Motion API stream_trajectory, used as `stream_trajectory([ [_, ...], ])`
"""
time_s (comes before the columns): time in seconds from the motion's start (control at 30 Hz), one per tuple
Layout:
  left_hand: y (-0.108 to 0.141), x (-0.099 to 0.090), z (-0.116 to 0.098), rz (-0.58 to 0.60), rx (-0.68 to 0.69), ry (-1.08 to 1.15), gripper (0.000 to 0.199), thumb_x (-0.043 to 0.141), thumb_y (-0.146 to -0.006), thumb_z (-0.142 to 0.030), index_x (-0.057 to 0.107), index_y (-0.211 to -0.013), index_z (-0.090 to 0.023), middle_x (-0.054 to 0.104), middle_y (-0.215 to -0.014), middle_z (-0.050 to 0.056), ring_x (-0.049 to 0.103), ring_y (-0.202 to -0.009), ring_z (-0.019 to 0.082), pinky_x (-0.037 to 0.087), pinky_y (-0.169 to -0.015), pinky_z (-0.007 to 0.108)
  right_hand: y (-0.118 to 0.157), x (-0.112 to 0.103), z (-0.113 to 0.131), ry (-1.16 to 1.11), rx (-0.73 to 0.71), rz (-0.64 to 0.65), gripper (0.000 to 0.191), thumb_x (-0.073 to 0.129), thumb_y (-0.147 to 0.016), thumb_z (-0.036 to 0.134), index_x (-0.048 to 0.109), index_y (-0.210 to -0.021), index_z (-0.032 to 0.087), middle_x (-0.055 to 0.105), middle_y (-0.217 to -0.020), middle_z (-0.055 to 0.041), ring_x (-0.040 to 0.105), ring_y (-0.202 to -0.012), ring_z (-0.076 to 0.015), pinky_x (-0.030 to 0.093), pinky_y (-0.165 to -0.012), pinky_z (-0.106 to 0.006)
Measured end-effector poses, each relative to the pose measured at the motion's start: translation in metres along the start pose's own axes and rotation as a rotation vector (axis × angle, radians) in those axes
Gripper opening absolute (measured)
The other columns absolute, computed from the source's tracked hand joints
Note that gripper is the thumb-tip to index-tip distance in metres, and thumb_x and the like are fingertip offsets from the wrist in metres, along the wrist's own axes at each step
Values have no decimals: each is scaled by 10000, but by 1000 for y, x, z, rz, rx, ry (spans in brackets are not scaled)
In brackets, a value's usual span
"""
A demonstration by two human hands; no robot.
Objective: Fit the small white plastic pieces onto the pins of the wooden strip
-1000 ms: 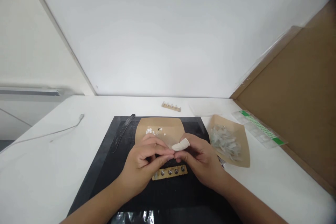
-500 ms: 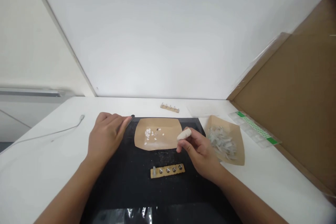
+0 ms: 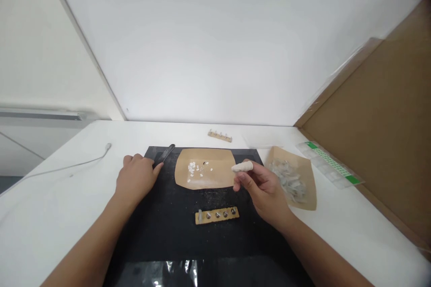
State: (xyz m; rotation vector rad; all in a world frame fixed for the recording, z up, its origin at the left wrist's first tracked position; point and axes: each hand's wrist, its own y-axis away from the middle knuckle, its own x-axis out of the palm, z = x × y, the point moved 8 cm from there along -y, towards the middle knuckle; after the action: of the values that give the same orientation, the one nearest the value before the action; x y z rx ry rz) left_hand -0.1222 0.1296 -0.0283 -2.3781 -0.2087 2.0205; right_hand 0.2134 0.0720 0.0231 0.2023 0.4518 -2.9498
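Observation:
My left hand (image 3: 136, 177) rests at the left edge of the black mat (image 3: 164, 242), thumb apart from the fingers. Beside its thumb lies a dark, slim tool, perhaps tweezers (image 3: 166, 154). My right hand (image 3: 264, 188) hovers by the right end of a brown paper tray (image 3: 218, 179) holding small white pieces (image 3: 191, 168). A white finger cot (image 3: 243, 167) covers its index finger, and the thumb presses up beneath it; anything pinched there is too small to see. Below the tray lies a tan strip (image 3: 217, 216) with several metal fittings and one translucent peg at its left end.
Right of the mat stands a second brown paper tray (image 3: 311, 188) filled with translucent pieces (image 3: 291, 181). Farther right is a clear case with a green label (image 3: 333, 163). Another tan strip (image 3: 220, 136) lies behind the mat. A cable (image 3: 84, 162) crosses the table's left side.
My left hand has lowered and loosened from the dark tool, which now lies on the mat. My right hand has shifted slightly right, its thumb still under the covered index finger.

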Motion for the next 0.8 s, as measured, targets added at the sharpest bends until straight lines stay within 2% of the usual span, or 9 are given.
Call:
stream_trajectory([
  [0.27, 0, -3, -4, 21, -7, -63, 434, 504, -957, -462, 834, -942, -180, 747, -967, 198, 602, -1066, 433, 469, -920, 487, 0, 2, 2, 62, -9, 21, 174, 657, -1028, 371, 676, -922, 234, 685, -751, 11, 664, -718, -158, 505, -699, -284],
  [0.4, -1, -8, -11, 4, 1, -9, 335, 574, -924, -401, 801, -962, -157, 777, -979, 168, 654, -1011, 403, 473, -930, 478, -1, 3, 12, 399, -140, 26, 208, 633, -1033, 346, 666, -865, 229, 664, -790, -12, 632, -726, -171, 479, -691, -309],
  [0.57, 8, -29, -30, -107, -31, 136, 288, 486, -997, -361, 699, -1063, -177, 781, -983, 100, 712, -893, 313, 508, -730, 371, -4, -1, 21, 751, -281, -84, 303, 641, -1025, 351, 558, -760, 228, 557, -696, 7, 526, -629, -160, 401, -619, -310],
  [0.63, 16, -38, -44, -172, -11, 192, 298, 466, -1029, -385, 668, -1130, -190, 773, -1074, 83, 719, -965, 292, 523, -793, 363, -6, 0, 19, 815, -306, -111, 343, 643, -1026, 349, 502, -735, 235, 554, -685, 10, 522, -621, -159, 389, -605, -305],
  [0.67, 22, -44, -52, -217, 17, 235, 305, 468, -1036, -404, 658, -1157, -197, 766, -1098, 76, 718, -994, 279, 528, -833, 360, -7, 2, 18, 836, -321, -105, 345, 633, -1031, 341, 491, -736, 235, 566, -696, 5, 534, -630, -160, 391, -606, -302],
  [0.73, 35, -56, -75, -324, 192, 483, 287, 506, -1035, -374, 665, -1190, -192, 760, -1022, 64, 719, -940, 246, 536, -850, 346, -8, 10, 17, 865, -355, -80, 322, 600, -1049, 317, 496, -756, 233, 590, -727, -5, 560, -659, -164, 400, -615, -297],
  [0.8, 48, -59, -95, -316, 344, 635, 314, 516, -1036, -312, 663, -1291, -204, 736, -937, 44, 701, -874, 213, 540, -832, 329, -10, 20, 22, 889, -404, -48, 282, 564, -1065, 291, 514, -795, 228, 610, -765, -16, 587, -701, -168, 413, -636, -290],
])
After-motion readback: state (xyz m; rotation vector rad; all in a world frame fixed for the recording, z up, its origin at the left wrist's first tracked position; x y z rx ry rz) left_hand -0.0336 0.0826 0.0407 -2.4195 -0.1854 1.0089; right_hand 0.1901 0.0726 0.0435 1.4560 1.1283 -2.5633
